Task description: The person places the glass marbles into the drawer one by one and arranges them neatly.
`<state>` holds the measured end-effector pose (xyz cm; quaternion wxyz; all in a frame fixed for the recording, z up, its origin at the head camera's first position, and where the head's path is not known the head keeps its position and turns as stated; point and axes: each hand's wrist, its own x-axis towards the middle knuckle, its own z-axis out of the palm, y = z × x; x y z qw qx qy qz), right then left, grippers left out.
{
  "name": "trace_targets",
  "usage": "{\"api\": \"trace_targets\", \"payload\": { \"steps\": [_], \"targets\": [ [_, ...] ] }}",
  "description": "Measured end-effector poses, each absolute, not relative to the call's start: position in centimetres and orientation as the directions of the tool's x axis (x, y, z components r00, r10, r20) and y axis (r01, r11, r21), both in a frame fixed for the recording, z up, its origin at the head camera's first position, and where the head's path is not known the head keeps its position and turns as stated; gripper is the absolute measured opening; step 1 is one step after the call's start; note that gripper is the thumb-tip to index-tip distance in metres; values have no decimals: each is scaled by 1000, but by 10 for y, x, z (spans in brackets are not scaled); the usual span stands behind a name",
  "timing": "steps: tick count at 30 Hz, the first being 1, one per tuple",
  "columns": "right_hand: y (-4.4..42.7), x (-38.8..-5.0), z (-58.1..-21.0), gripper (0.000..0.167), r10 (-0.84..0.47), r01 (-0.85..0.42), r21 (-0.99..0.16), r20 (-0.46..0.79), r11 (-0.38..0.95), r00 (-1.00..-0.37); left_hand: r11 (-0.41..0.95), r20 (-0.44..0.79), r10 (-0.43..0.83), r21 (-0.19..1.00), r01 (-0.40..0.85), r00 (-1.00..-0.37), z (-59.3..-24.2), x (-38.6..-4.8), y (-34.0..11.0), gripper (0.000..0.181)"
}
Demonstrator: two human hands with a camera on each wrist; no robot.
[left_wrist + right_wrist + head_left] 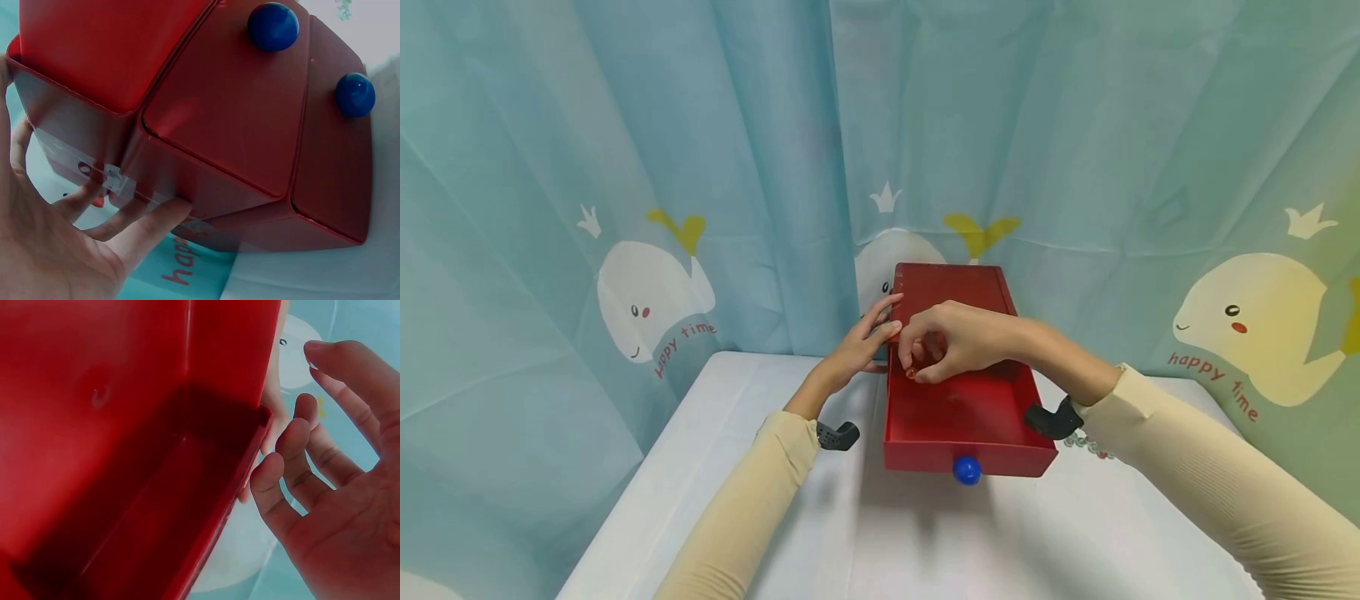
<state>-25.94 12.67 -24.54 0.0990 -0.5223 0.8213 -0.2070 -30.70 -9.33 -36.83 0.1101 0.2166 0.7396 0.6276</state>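
Observation:
A red drawer cabinet (951, 283) stands on the white table with its top drawer (977, 408) pulled out, a blue knob (967, 471) on that drawer's front. My left hand (855, 350) rests against the cabinet's left side, fingers spread; in the left wrist view, its fingertips touch the side wall. Over the back of the drawer, my right hand (958, 340) pinches a small shiny orange-red thing (912, 373), like a bead, between thumb and fingertip. The right wrist view mostly hides it; the other fingers of the right hand (350, 469) are bent beside the drawer wall.
Two lower drawers with blue knobs (273, 27) are shut in the left wrist view. Right of the cabinet, partly behind the right wrist, a strand of clear and reddish beads (1093, 447) lies on the table (820, 533). A whale-print curtain (775, 167) hangs behind.

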Motion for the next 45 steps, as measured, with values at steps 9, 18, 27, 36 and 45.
{"api": "trace_targets", "payload": {
  "steps": [9, 18, 27, 36, 45],
  "targets": [
    [125, -257, -244, 16, -897, -819, -434, 54, 374, -438, 126, 108, 456, 975, 184, -883, -366, -303, -93, 60],
    [126, -257, -248, 15, -896, -816, -439, 50, 377, -442, 127, 98, 455, 977, 174, -885, -365, -302, -94, 59],
    [126, -258, -250, 15, -894, -814, -440, 54, 378, -445, 122, 100, 458, 977, 174, -883, -366, -301, -95, 60],
    [125, -259, -252, 15, -892, -810, -448, 56, 379, -449, 127, 98, 455, 977, 174, -885, -368, -303, -95, 60],
    [125, -259, -253, 14, -893, -810, -449, 54, 378, -446, 126, 96, 457, 977, 171, -884, -369, -304, -96, 60]
  ]
}}
